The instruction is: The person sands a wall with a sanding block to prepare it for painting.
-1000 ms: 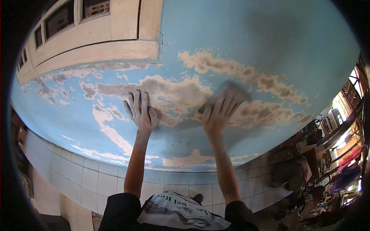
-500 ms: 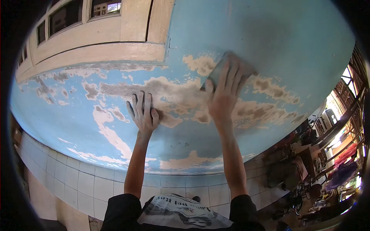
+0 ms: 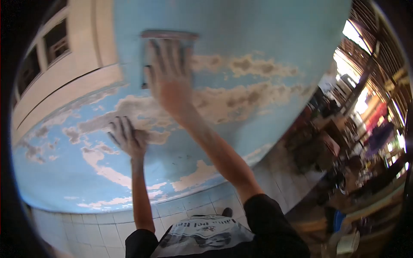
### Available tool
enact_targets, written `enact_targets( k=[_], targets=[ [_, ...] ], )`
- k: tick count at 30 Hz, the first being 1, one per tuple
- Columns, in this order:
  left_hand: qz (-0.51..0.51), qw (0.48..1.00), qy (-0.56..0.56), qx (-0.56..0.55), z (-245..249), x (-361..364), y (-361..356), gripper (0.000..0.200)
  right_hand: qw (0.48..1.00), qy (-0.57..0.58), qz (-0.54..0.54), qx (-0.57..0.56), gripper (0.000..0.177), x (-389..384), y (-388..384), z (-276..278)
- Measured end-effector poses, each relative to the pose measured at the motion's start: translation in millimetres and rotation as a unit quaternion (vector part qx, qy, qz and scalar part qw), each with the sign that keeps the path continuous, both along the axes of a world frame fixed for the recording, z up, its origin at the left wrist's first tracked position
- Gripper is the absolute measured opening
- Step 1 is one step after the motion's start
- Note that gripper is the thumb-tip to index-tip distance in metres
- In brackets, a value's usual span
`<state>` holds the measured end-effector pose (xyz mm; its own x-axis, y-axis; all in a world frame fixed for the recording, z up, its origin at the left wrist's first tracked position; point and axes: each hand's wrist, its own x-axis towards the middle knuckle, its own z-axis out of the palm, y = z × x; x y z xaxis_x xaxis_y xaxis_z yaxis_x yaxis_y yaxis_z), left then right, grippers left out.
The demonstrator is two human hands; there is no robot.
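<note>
A blue wall (image 3: 266,34) with pale and grey worn patches fills the middle of the view. My right hand (image 3: 170,73) is laid over a dark, flat rectangular sheet or block (image 3: 170,33) with a straight upper edge, pressing it to the wall near the window frame; motion blurs it. Lower and to the left, my left hand (image 3: 128,136) rests on the patched wall with its fingers spread and nothing in it.
A cream window frame (image 3: 81,38) with dark panes stands at the upper left. White tiles (image 3: 103,230) run below the wall. Cluttered objects, a purple cloth (image 3: 380,137) and a slatted structure (image 3: 365,26) are at the right.
My right hand has moved left and upward across the wall with the flat sheet or block. The view has turned, so the window frame sits further left. My left hand stays on its patch.
</note>
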<state>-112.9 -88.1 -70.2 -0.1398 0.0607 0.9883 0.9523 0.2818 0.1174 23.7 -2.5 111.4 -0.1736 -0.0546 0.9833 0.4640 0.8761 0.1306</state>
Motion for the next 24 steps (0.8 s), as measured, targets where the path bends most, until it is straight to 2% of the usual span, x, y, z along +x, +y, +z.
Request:
enact_targets(
  k=[2,3,6,9,10,12,14,20,24],
  targets=[
    [0.01,1.0,0.02,-0.009,-1,-4,0,0.05,1.0,-0.005,0.027,0.0,0.051,0,7,-7],
    [0.001,1.0,0.012,0.006,-1,-3,2,0.051,1.0,-0.005,0.0,-0.004,0.051,1,8,-11],
    [-0.006,0.999,0.014,0.03,20,8,-2,0.051,0.999,0.022,0.024,0.01,0.051,6,6,-12],
    [-0.078,0.993,0.084,0.01,50,6,-10,0.048,0.999,0.024,0.045,-0.009,0.049,4,-4,-33],
    [-0.068,0.996,0.064,-0.001,59,7,-11,0.048,0.999,-0.003,0.043,-0.012,0.048,8,-5,-47],
    [-0.077,0.99,0.108,0.036,76,4,-4,0.045,0.998,-0.029,0.054,-0.009,0.048,11,-3,-72],
    [-0.059,0.993,0.102,0.017,88,5,-1,0.045,0.995,-0.075,0.045,-0.038,0.048,11,-3,-89],
    [0.032,0.994,0.101,-0.017,91,3,6,0.046,0.998,0.027,0.057,-0.002,0.046,-14,-6,-11],
    [0.025,0.995,0.097,-0.014,90,8,1,0.045,0.998,-0.042,0.029,-0.021,0.052,-7,-6,-75]
  ],
)
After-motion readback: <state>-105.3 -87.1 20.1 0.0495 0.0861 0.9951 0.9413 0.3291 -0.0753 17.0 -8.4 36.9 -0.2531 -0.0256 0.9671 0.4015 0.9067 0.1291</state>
